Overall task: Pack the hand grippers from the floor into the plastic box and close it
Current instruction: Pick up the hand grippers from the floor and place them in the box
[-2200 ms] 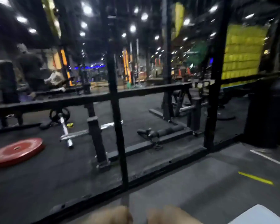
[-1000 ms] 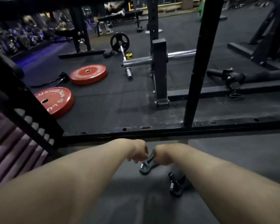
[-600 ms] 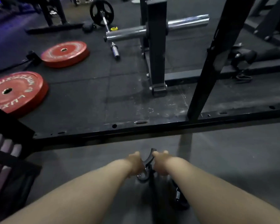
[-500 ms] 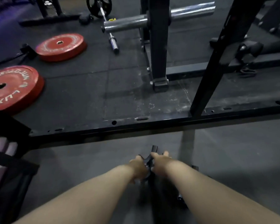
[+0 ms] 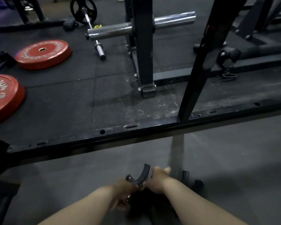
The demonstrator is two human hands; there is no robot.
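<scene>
Pick-up step. Black curved-handled hand gripper (image 5: pixel 142 175) gripped in left hand (image 5: pixel 122 191), low over grey floor (image 5: pixel 234 168). Right hand (image 5: pixel 156 181) beside it, fingers outstretched, holding nothing. Second black hand gripper (image 5: pixel 185 176) on floor just right. Plastic box out of view. Next, likely: take second gripper, find box.

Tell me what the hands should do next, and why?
Probably reach the right hand to the second hand gripper, which lies on the floor just beside it. The left hand already holds the first hand gripper, and the right hand's fingers look free.
</scene>
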